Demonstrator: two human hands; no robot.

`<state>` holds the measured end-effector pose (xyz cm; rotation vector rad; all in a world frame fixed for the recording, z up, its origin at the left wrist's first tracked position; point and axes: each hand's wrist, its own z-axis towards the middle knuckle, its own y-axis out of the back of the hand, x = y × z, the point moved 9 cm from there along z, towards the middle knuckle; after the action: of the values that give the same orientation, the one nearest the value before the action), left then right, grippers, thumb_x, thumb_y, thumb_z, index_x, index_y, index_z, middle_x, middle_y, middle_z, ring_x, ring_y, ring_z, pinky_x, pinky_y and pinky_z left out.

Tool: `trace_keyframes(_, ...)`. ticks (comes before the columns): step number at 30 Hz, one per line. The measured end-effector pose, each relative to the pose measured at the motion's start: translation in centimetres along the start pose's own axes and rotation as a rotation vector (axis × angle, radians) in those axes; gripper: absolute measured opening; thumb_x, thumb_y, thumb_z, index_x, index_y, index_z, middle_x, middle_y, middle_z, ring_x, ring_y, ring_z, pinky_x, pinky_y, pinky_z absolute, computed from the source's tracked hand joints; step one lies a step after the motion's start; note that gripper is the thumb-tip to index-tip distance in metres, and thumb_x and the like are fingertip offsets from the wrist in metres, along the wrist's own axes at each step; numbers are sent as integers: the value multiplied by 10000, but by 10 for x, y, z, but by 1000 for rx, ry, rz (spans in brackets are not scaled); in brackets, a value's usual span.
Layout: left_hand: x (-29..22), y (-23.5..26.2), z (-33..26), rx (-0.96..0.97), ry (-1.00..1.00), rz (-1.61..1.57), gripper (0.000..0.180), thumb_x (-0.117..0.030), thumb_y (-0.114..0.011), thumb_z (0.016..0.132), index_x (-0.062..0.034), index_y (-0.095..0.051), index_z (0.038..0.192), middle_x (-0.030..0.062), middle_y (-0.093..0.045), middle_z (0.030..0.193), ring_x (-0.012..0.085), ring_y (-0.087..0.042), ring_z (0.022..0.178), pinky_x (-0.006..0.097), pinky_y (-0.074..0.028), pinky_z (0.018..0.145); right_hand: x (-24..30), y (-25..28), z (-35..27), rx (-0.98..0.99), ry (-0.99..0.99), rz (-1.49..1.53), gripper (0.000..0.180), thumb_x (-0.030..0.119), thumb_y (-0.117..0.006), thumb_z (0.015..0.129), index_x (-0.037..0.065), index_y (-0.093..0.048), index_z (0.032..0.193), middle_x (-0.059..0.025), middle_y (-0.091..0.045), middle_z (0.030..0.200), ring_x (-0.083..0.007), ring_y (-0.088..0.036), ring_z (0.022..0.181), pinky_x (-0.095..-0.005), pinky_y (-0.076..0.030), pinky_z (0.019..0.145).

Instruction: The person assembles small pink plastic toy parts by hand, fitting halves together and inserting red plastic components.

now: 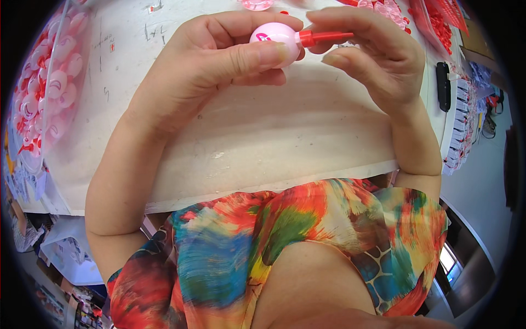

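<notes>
My left hand (219,55) is closed around a glossy pink ball (274,34) with a darker pink mark, thumb on its near side and fingers behind. From the ball's right side sticks a red stem (329,37), wide at its base and narrow at its tip, pointing right. My right hand (378,52) curves around the stem with thumb and fingers apart. Its fingertips are close to the stem's base; whether they touch it is hard to see. Both hands are above the far part of the white table (263,131).
At the left stands a clear bin (48,82) full of pink balls and red parts. Far right are a tray of small red pieces (436,27) and clear pink pieces (383,10). A black object (442,86) lies at the right edge, beside a row of white cards (459,126).
</notes>
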<state>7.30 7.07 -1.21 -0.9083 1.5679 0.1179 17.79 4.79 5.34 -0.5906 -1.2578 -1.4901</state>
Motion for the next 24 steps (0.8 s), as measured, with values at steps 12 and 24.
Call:
trace_keyframes(12,3,3,3,-49,3,100,419,-183,-590,781,4,-493,1143,117,-597,962,131,-583,801,238,-484,715,-30,-5,-8,178,-339,-50,196,155,-469,863,-5,-564,803,-20,-531,693,-68,-463,581,-194,-371,522)
trace_keyframes(24,1,1,1,-59,9,138,387,-206,-572,797,-10,-510,1125,105,-603,924,109,-578,748,210,-481,671,0,-13,0,252,76,-342,140,109,-476,858,-10,-537,820,-57,-519,667,-127,-463,549,-230,-375,508)
